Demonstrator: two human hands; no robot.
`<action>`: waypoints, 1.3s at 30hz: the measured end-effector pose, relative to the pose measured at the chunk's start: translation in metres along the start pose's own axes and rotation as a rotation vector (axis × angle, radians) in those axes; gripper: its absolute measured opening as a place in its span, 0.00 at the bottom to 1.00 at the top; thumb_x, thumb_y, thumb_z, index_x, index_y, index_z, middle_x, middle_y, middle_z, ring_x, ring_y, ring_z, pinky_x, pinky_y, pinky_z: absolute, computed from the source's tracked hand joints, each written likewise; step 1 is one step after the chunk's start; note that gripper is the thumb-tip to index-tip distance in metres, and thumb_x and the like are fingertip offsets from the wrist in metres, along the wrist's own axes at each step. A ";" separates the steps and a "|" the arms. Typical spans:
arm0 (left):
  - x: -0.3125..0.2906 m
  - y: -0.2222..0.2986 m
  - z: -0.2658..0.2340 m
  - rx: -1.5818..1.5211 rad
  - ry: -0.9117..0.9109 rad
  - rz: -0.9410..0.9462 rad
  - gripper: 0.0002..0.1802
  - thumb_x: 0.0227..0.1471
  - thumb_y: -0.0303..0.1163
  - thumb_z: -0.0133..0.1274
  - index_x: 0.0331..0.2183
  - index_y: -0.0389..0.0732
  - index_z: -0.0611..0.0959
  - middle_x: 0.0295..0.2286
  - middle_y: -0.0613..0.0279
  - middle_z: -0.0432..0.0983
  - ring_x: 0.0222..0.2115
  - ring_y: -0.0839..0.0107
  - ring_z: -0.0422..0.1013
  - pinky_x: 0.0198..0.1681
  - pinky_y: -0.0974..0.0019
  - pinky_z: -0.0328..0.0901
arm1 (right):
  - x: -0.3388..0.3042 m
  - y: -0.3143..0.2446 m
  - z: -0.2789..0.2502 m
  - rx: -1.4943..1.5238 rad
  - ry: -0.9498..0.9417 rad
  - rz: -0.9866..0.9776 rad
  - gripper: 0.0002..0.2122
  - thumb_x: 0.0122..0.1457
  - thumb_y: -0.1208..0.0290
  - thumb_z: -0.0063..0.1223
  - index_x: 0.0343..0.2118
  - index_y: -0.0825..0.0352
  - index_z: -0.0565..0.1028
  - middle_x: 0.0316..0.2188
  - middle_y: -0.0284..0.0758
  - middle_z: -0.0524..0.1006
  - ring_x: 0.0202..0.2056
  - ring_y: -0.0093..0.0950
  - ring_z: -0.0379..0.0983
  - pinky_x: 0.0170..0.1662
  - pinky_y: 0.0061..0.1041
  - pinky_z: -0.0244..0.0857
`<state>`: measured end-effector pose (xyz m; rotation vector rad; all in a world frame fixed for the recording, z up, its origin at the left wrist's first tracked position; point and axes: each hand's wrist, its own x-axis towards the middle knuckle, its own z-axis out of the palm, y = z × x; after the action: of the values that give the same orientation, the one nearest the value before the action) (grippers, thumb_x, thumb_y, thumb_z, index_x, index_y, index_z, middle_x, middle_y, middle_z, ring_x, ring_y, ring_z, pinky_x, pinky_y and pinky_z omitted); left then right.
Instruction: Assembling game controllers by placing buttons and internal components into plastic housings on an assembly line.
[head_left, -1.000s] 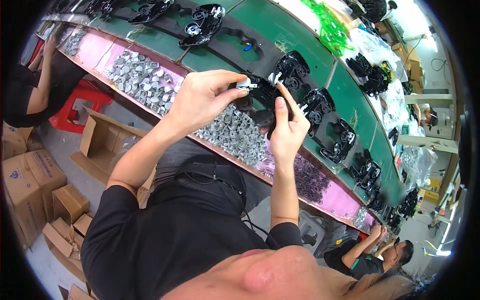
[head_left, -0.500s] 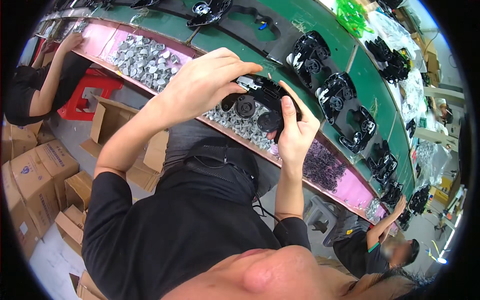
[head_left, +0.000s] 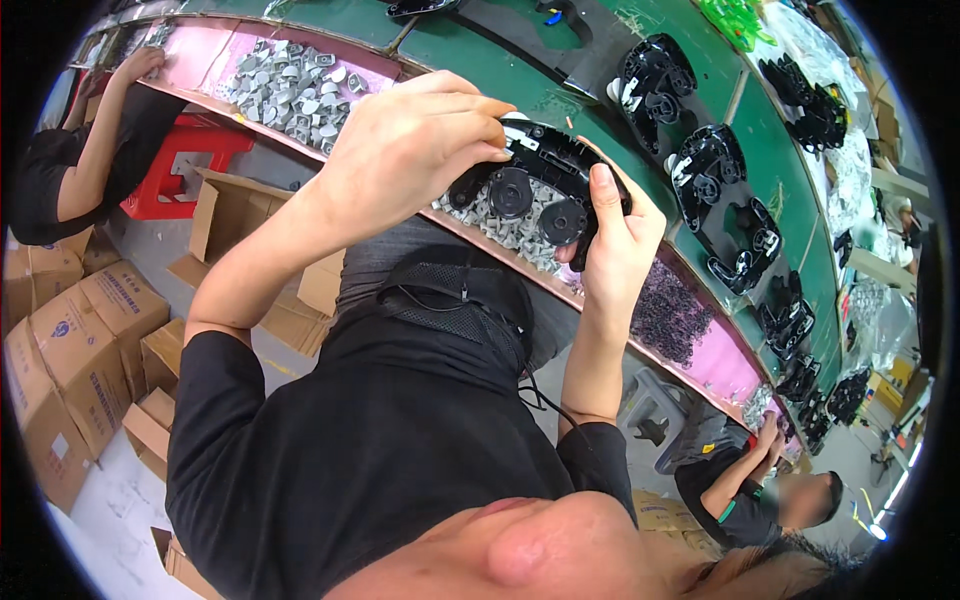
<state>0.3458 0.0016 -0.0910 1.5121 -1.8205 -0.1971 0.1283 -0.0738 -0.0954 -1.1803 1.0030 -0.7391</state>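
Observation:
A black game controller shell [head_left: 550,168] with two round thumbstick discs is held up over the parts trough. My right hand [head_left: 622,225] is closed round its right grip, thumb along the near face. My left hand [head_left: 420,145] is pinched at the shell's upper left corner, beside a pale part there. Whatever lies between those fingertips is too hidden to name. Beneath and left of the shell, the pink-lined trough [head_left: 205,62] holds small grey plastic caps [head_left: 290,92]. Many small black parts [head_left: 672,312] lie farther right in it.
More black controller shells [head_left: 708,180] rest on dark holders along the green bench [head_left: 765,150]. Cardboard boxes [head_left: 85,340] and a red stool [head_left: 185,165] stand at left, a grey stool [head_left: 650,415] at right. Co-workers' hands [head_left: 768,440] reach into the trough at both ends.
My left index finger, earlier stretched along the shell's top edge, is now curled into a pinch at its corner. The whole view has shifted slightly. The right co-worker's hands have moved down to the trough.

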 end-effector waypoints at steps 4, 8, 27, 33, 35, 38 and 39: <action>-0.002 -0.002 0.001 -0.018 -0.029 -0.040 0.08 0.45 0.26 0.67 0.30 0.34 0.86 0.38 0.55 0.85 0.39 0.59 0.79 0.41 0.62 0.74 | 0.002 0.001 0.002 0.029 0.000 0.041 0.14 0.70 0.68 0.55 0.50 0.73 0.81 0.21 0.29 0.77 0.12 0.16 0.67 0.12 0.17 0.57; -0.003 -0.001 -0.003 0.002 -0.064 -0.040 0.07 0.47 0.27 0.65 0.30 0.34 0.87 0.39 0.56 0.84 0.40 0.59 0.79 0.42 0.62 0.73 | 0.008 0.007 -0.003 0.000 -0.047 0.087 0.16 0.70 0.63 0.54 0.47 0.73 0.80 0.24 0.34 0.80 0.11 0.18 0.69 0.11 0.17 0.60; -0.020 -0.033 0.022 -1.101 -0.112 -0.701 0.33 0.61 0.30 0.61 0.64 0.34 0.69 0.42 0.57 0.82 0.30 0.78 0.77 0.30 0.73 0.73 | 0.012 0.021 -0.028 0.070 -0.016 -0.056 0.21 0.74 0.64 0.45 0.62 0.74 0.69 0.39 0.42 0.82 0.28 0.30 0.82 0.30 0.24 0.76; 0.025 -0.054 0.068 -0.983 0.229 -0.727 0.33 0.64 0.31 0.57 0.65 0.30 0.66 0.44 0.50 0.82 0.35 0.66 0.81 0.40 0.66 0.78 | 0.006 0.014 -0.068 -0.099 0.250 -0.241 0.17 0.74 0.68 0.45 0.51 0.79 0.77 0.43 0.51 0.83 0.23 0.25 0.79 0.27 0.19 0.72; 0.038 -0.055 0.077 -1.141 0.301 -0.844 0.40 0.64 0.22 0.54 0.68 0.27 0.52 0.48 0.43 0.76 0.42 0.60 0.80 0.43 0.64 0.78 | 0.000 0.015 -0.079 -0.139 0.320 -0.235 0.14 0.72 0.70 0.48 0.49 0.77 0.78 0.40 0.48 0.84 0.21 0.22 0.76 0.25 0.16 0.67; 0.018 -0.059 0.092 -1.240 0.402 -0.744 0.34 0.64 0.22 0.53 0.65 0.26 0.60 0.46 0.46 0.76 0.39 0.63 0.80 0.41 0.65 0.78 | -0.009 0.028 -0.103 -0.195 0.391 -0.216 0.10 0.69 0.75 0.54 0.47 0.74 0.80 0.35 0.43 0.85 0.21 0.16 0.72 0.24 0.15 0.62; 0.012 -0.051 0.086 -1.036 0.307 -0.691 0.30 0.65 0.29 0.55 0.64 0.30 0.67 0.51 0.46 0.79 0.43 0.63 0.81 0.45 0.66 0.77 | -0.013 0.032 -0.110 -0.266 0.415 -0.165 0.09 0.68 0.75 0.56 0.46 0.74 0.80 0.34 0.41 0.85 0.22 0.16 0.72 0.25 0.15 0.63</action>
<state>0.3318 -0.0526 -0.1740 1.2035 -0.6528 -0.9977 0.0210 -0.0976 -0.1305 -1.3823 1.3917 -1.0322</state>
